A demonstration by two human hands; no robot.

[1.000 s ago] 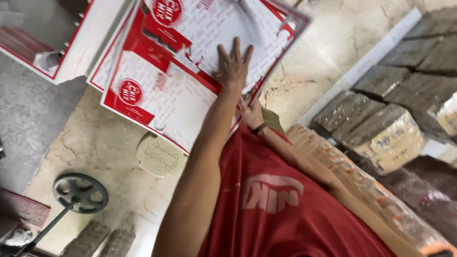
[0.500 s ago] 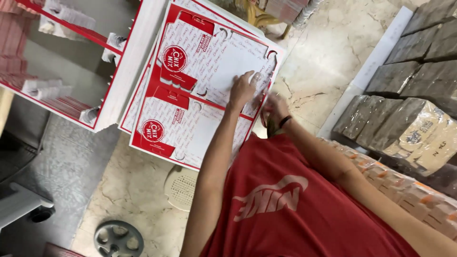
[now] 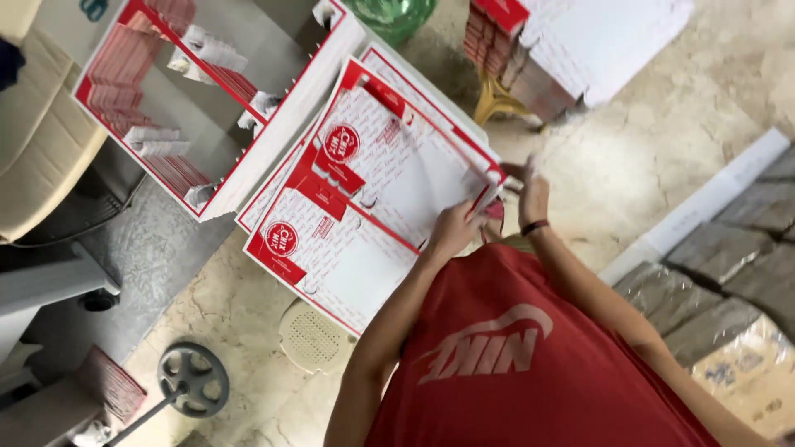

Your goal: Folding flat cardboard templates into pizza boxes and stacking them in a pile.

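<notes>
A stack of flat red-and-white printed carton sheets lies on a low white stool in front of me. My left hand curls over the right edge of the top sheet, which bends up there. My right hand, with a black band on its wrist, is at the same edge a little further away. It is blurred, so its grip is unclear. My red shirt fills the lower part of the view.
A second pile of red-and-white sheets lies at the upper left. More stand on a yellow stool at the top. Wrapped bundles line the right side. A grey wheel lies on the stone floor, and beige cardboard is at the far left.
My left hand has slid from lying flat on the top sheet to its right edge and curled over it. My right hand has come up to that edge. The view has shifted.
</notes>
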